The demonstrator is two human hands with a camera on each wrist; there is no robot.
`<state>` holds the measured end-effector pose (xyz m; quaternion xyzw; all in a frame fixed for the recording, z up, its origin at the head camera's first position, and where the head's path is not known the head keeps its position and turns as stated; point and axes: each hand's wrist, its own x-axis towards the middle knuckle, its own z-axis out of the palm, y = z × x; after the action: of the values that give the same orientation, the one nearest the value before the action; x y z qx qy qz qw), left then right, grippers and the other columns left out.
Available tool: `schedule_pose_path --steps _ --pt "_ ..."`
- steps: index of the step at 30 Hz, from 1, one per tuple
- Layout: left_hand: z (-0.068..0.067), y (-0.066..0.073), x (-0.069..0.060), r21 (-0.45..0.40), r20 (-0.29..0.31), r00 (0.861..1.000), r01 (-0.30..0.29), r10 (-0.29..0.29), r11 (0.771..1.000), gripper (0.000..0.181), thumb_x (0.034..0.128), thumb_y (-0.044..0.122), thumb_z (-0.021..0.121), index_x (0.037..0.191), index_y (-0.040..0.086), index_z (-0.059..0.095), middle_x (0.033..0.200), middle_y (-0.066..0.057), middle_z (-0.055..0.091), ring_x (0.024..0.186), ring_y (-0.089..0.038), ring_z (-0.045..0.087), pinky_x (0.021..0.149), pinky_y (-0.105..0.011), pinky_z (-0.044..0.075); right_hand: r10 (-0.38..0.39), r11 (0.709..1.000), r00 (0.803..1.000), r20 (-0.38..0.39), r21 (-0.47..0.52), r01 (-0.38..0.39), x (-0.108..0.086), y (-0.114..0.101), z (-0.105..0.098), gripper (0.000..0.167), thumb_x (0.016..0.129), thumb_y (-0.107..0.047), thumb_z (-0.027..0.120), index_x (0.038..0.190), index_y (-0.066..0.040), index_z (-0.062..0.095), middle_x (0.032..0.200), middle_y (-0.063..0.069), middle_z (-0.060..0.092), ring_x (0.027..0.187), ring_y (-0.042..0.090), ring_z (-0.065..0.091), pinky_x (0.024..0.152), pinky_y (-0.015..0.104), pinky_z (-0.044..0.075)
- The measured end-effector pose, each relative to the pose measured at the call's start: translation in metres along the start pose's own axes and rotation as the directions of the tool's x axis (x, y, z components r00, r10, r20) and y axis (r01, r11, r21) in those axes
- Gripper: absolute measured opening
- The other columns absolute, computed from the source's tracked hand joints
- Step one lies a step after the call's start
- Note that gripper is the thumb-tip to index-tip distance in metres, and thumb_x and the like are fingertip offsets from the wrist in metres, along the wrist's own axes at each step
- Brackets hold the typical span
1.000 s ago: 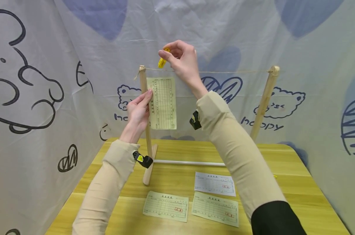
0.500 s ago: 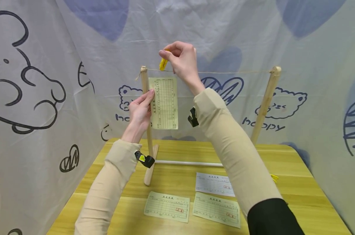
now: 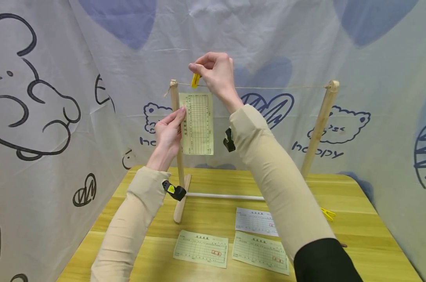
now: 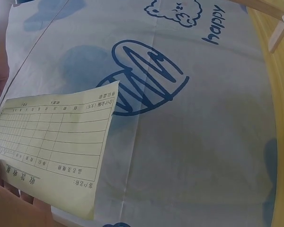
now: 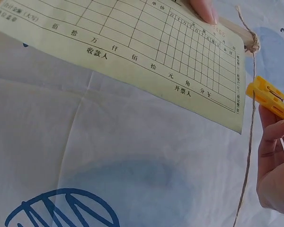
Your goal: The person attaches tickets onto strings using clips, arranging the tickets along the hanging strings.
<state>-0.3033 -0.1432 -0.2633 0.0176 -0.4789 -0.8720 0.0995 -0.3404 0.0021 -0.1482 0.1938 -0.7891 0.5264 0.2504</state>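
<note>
Yellow wood-grain table [image 3: 357, 203], btm of frame: 3 printed paper slips [image 3: 200, 248] lie flat, unpegged. Upper ctr: thin tan twine [image 3: 276, 87]; pale-yellow printed paper sheet [image 3: 199, 125] just below, not yet clipped. L hand [image 3: 168, 129] pinches sheet's left edge; R hand [image 3: 216, 74] pinches small yellow plastic peg [image 3: 195, 80] at twine, contact unclear.

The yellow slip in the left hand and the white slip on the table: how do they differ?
Colour: the yellow slip is pale yellow; the white slip is whitish.
Pose: the yellow slip is held upright by the left hand; the white slip lies on the table.
View: the right sleeve partly covers the white slip, not the yellow slip.
Both carry a printed grid.
</note>
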Motion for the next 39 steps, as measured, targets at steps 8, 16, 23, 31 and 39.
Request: schedule_pose_path --steps 8,16,23,31,39 --pt "0.0006 0.0007 0.0009 0.013 -0.014 1.000 0.000 0.000 1.000 0.009 0.0880 0.020 0.078 0.096 0.016 0.077 0.094 0.001 0.075 0.082 -0.010 0.069 0.077 -0.021 0.057 0.041 0.997 0.998 0.045 -0.060 -0.038 0.0014 -0.0023 0.0022 0.022 0.088 -0.025 0.079 0.101 -0.007 0.077 0.099 0.008 0.080 0.089 0.015 0.075 0.077 0.018 0.047" --pt "0.0024 0.0028 0.0021 0.040 -0.025 0.999 -0.026 0.027 0.999 0.010 0.0884 0.021 0.078 0.097 0.016 0.077 0.093 0.001 0.075 0.081 -0.010 0.069 0.073 -0.020 0.056 0.078 0.991 0.994 0.076 -0.112 -0.069 0.0017 -0.0047 0.0008 0.024 0.090 -0.028 0.077 0.103 -0.008 0.077 0.102 0.007 0.079 0.089 0.015 0.074 0.078 0.021 0.051" --pt "0.0021 0.0033 0.0028 0.047 -0.032 0.999 -0.036 0.038 0.998 0.007 0.0896 0.020 0.076 0.095 0.016 0.077 0.091 0.002 0.074 0.080 -0.010 0.068 0.072 -0.020 0.055 0.087 0.988 0.991 0.101 -0.136 -0.072 0.0007 -0.0052 0.0020 0.023 0.091 -0.028 0.076 0.102 -0.008 0.077 0.101 0.007 0.079 0.085 0.015 0.072 0.073 0.021 0.048" --pt "0.0027 0.0038 0.0016 0.066 -0.030 0.999 -0.040 0.042 0.997 0.016 0.0898 0.022 0.076 0.103 0.014 0.076 0.095 0.001 0.074 0.084 -0.010 0.068 0.075 -0.020 0.055 0.121 0.985 0.984 0.132 -0.142 -0.102 0.0011 -0.0060 0.0019 0.022 0.091 -0.028 0.076 0.102 -0.009 0.077 0.102 0.006 0.079 0.086 0.015 0.070 0.073 0.021 0.047" --pt "0.0044 0.0043 0.0024 0.061 -0.034 0.999 -0.039 0.041 0.997 0.021 0.0891 0.023 0.077 0.107 0.013 0.076 0.097 0.001 0.074 0.085 -0.010 0.069 0.076 -0.020 0.056 0.164 0.979 0.974 0.157 -0.145 -0.142 0.0020 -0.0058 -0.0001 0.023 0.091 -0.028 0.076 0.105 -0.010 0.076 0.105 0.005 0.079 0.090 0.013 0.069 0.080 0.022 0.050"
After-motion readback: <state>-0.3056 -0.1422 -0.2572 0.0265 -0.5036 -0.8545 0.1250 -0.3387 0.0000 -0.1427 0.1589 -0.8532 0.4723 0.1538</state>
